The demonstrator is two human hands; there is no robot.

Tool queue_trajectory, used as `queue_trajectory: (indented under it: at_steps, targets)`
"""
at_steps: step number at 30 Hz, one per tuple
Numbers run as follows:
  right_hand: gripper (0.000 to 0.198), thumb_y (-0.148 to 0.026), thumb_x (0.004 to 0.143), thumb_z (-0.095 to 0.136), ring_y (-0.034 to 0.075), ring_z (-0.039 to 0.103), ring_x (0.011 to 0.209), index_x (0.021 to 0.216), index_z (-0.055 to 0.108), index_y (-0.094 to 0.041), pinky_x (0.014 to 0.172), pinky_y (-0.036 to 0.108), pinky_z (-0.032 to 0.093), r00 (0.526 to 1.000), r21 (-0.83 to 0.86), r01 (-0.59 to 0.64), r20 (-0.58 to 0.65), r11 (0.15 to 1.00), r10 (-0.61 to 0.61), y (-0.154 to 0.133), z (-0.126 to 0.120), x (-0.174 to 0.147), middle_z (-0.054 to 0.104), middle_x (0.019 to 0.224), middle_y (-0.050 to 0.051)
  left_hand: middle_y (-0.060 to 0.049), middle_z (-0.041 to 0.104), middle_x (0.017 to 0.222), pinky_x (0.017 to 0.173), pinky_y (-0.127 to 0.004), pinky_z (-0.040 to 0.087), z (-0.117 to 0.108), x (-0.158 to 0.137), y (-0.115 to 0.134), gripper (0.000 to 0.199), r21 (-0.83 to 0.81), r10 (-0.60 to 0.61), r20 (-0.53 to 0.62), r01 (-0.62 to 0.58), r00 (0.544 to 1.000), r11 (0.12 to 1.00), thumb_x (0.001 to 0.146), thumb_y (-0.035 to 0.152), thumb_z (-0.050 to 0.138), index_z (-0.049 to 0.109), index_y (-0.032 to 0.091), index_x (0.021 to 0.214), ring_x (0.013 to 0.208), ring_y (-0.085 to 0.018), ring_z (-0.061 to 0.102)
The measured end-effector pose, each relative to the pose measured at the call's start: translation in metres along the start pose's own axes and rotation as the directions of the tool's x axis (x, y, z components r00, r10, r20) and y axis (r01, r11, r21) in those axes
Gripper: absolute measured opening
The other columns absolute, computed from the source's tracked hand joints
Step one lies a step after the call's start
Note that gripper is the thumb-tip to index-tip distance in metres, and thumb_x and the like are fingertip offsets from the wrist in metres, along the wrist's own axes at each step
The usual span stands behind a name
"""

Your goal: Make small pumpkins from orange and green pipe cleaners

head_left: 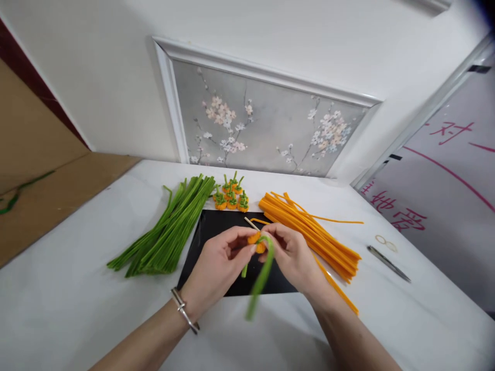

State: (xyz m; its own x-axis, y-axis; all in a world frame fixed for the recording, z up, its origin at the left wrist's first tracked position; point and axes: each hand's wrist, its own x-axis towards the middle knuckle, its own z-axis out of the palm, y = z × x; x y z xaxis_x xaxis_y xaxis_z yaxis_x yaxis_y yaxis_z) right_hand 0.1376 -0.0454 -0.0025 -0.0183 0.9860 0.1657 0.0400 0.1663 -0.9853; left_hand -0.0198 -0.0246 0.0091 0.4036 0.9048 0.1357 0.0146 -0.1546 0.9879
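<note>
Between my two hands, above a black mat (216, 221), is a small orange pipe-cleaner pumpkin (254, 238). My left hand (216, 263) pinches it from the left with thumb and fingers. From the right, my right hand (290, 252) has its fingers closed at a green pipe cleaner (266, 268), which comes out of the pumpkin's middle. The green strand's free end curves down towards me and is blurred. Just beyond the fingers lies a thin pale stick (251, 223), its near end hidden by my right hand.
A bundle of green pipe cleaners (174, 232) lies left, a bundle of orange pipe cleaners (309, 226) right. Several finished small pumpkins (231, 198) stand behind the mat. Tweezers (389, 263) and rubber bands (385, 242) lie far right. A wall panel (266, 123) rises behind.
</note>
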Motion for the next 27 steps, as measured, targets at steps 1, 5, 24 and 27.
queue_trajectory:
  at_steps: [1, 5, 24, 27]
  targets:
    - [0.030, -0.046, 0.086, 0.058, 0.010, 0.060, 0.061, 0.090, 0.061, -0.017, 0.058, 0.023, 0.054, 0.999, 0.035, -0.031, 0.011, 0.999, 0.030, -0.001, -0.001, 0.001, 0.061, 0.074, 0.000, -0.004, 0.070, 0.087, 0.070, -0.026, 0.053, -0.002, 0.001, 0.000, 0.020, -0.002, -0.008, -0.003, 0.008, 1.000, 1.000, 0.081, 0.024, 0.064, 0.068, 0.017, 0.099, 0.079, -0.016, 0.064]
    - [0.038, -0.053, 0.082, 0.060, 0.012, 0.064, 0.070, 0.094, 0.059, -0.016, 0.062, 0.025, 0.057, 0.989, 0.155, -0.148, 0.048, 0.977, 0.142, -0.007, -0.006, 0.001, 0.063, 0.079, 0.002, -0.002, 0.068, 0.083, 0.069, -0.025, 0.052, -0.007, 0.004, -0.002, 0.018, -0.040, -0.070, -0.038, 0.068, 0.997, 0.997, 0.081, 0.025, 0.065, 0.069, 0.018, 0.097, 0.075, -0.015, 0.063]
    - [0.024, -0.039, 0.079, 0.067, 0.012, 0.063, 0.061, 0.083, 0.060, -0.016, 0.059, 0.025, 0.056, 0.997, 0.091, -0.027, -0.063, 0.995, 0.033, -0.003, 0.002, -0.001, 0.065, 0.073, 0.001, -0.004, 0.062, 0.110, 0.087, -0.027, 0.053, 0.000, 0.000, -0.001, 0.045, -0.066, -0.057, 0.037, 0.059, 0.998, 0.996, 0.077, 0.015, 0.066, 0.060, 0.022, 0.121, 0.099, -0.017, 0.063]
    - [0.017, -0.033, 0.084, 0.063, 0.013, 0.063, 0.063, 0.091, 0.060, -0.018, 0.058, 0.025, 0.057, 0.982, -0.002, 0.134, -0.134, 0.991, -0.133, -0.003, -0.002, -0.002, 0.066, 0.078, 0.002, -0.003, 0.063, 0.111, 0.090, -0.028, 0.051, -0.005, -0.001, 0.007, 0.060, -0.272, -0.177, 0.083, 0.193, 0.981, 0.943, 0.073, 0.017, 0.074, 0.052, 0.026, 0.128, 0.103, -0.017, 0.061]
